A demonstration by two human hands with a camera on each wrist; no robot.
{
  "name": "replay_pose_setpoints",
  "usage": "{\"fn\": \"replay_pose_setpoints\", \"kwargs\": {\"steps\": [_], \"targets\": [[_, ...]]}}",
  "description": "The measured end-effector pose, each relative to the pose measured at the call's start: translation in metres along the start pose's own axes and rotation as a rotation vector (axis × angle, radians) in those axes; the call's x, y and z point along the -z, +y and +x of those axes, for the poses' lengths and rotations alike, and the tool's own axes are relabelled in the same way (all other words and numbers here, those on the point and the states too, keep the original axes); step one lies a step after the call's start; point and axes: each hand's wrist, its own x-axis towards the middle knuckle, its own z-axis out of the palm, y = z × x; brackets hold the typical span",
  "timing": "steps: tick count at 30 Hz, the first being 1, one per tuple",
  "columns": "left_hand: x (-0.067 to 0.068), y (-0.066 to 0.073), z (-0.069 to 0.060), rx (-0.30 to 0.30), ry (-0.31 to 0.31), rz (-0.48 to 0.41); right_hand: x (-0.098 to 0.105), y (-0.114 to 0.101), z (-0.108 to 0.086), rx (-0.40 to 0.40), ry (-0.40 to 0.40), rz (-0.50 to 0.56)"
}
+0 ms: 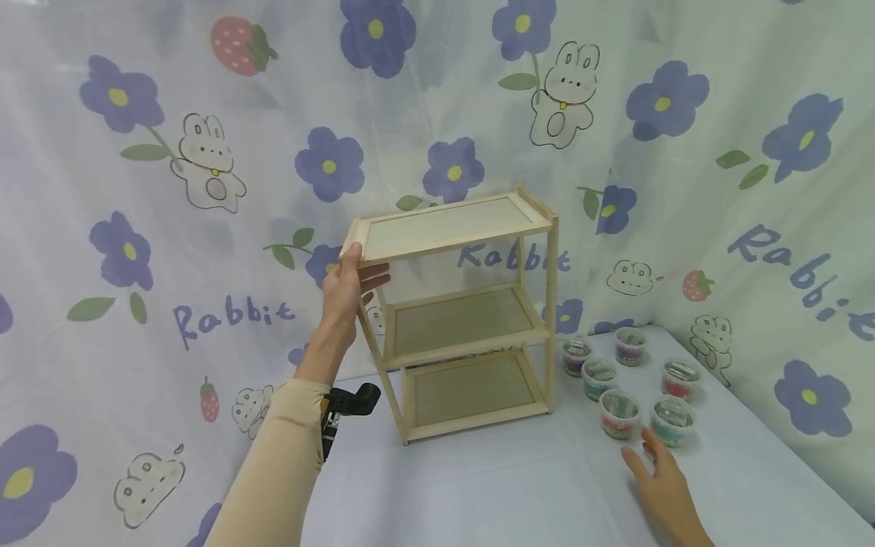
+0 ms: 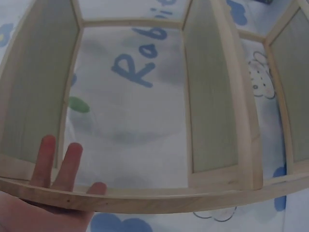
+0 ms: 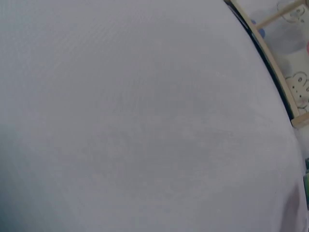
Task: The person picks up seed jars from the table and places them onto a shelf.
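A three-tier wooden shelf (image 1: pixel 465 354) stands upright on the white-covered table, its panels pale green-grey. My left hand (image 1: pixel 342 287) grips its upper left corner, thumb on the top frame and fingers reaching inside past the side post. In the left wrist view, fingers (image 2: pixel 69 166) wrap over the wooden side rail (image 2: pixel 159 202). Low on the right, my right hand (image 1: pixel 664 486) holds nothing, its fingers loosely extended. Just beyond its fingertips are a clear-lidded tub with red contents (image 1: pixel 620 415) and one with teal contents (image 1: pixel 673 420). Whether a finger touches the teal tub, I cannot tell.
More lidded tubs stand right of the shelf, among them a purple one (image 1: pixel 630 346) and another red one (image 1: pixel 680 378). A curtain (image 1: pixel 410 91) printed with flowers and rabbits hangs behind and beside the table (image 1: pixel 506 486). My left wrist carries a black camera mount (image 1: pixel 352 400).
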Motion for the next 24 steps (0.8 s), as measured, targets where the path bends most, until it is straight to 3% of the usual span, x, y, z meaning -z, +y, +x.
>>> {"fn": "replay_pose_setpoints", "kwargs": {"steps": [10,20,24], "targets": [[0.000,-0.004,0.001,-0.033,-0.022,-0.008,0.008,0.007,0.016,-0.032,-0.064,0.080],[0.001,-0.006,0.001,-0.030,-0.043,0.001,0.008,0.003,0.034,-0.111,-0.150,0.237],[0.000,-0.007,0.001,-0.047,-0.042,-0.019,0.007,0.003,0.042,-0.096,-0.149,0.289]]}}
